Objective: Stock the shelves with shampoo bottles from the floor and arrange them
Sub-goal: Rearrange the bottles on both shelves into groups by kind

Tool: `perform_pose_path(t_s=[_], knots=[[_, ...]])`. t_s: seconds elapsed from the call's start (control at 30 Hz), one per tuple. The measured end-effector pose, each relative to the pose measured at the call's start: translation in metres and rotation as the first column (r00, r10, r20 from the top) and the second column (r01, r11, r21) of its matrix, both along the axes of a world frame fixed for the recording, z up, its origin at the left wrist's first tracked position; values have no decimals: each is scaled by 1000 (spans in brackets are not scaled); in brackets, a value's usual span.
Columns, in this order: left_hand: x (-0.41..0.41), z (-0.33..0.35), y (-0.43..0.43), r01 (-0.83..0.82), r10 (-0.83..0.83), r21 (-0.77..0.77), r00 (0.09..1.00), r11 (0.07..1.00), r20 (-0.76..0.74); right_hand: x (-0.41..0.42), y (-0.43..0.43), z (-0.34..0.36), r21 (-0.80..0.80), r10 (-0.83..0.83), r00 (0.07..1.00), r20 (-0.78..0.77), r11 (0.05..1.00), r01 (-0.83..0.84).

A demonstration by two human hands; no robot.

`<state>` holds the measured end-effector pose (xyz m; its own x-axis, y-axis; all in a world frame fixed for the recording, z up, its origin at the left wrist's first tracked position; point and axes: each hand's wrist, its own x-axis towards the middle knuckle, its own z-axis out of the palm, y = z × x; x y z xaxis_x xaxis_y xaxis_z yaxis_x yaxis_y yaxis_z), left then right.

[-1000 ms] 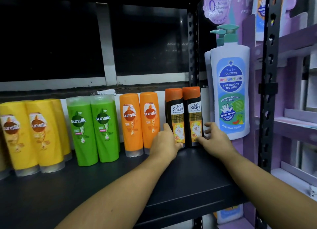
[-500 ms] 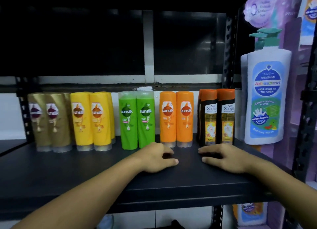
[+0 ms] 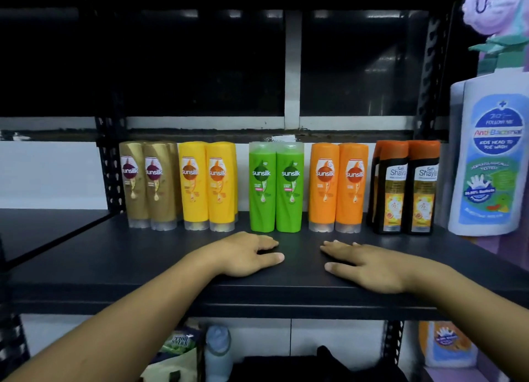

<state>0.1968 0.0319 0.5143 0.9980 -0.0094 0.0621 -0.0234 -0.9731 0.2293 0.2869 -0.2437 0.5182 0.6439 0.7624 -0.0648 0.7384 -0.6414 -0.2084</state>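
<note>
Head view looks down on the black shelf, where my left hand rests palm down with its fingers loosely bent, holding nothing. My right hand lies flat near it with fingers stretched out, also holding nothing. Both sit toward the front edge, apart from each other and touching no bottle. Along the back of the shelf the shampoo stands upright in pairs, labels forward: 2 gold bottles at the left, then 2 yellow bottles, 2 green bottles, 2 orange bottles and 2 black bottles with orange caps. A big white pump bottle stands at the far right, just beside the black pair.
</note>
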Motion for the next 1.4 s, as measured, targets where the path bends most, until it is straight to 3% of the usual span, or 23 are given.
perform_pose_path(t_s=[0.2,0.3,0.43,0.6,0.73,1.17,1.33,1.4], knots=[[-9,-4,23,-52,55,-50,997,997,62,-4,37,-3,12,14,1000,-3,1000,-14],[-6,-6,30,-114,132,-106,975,988,180,-7,52,-4,155,-50,999,2,987,49],[8,3,32,-145,253,-324,912,935,323,-4,87,-2,499,-159,987,8,856,134],[40,14,31,-105,311,-461,863,881,399,24,133,4,703,-307,950,-62,662,260],[62,7,34,-93,309,-476,863,875,400,33,150,2,730,-405,914,14,629,267],[84,-2,40,-184,344,-382,846,905,408,53,150,-14,743,-387,916,105,643,187],[81,-3,43,-173,332,-377,849,910,411,54,150,-16,782,-392,918,60,590,201],[74,-2,45,-165,315,-365,860,916,400,50,147,-13,810,-437,892,116,562,170]])
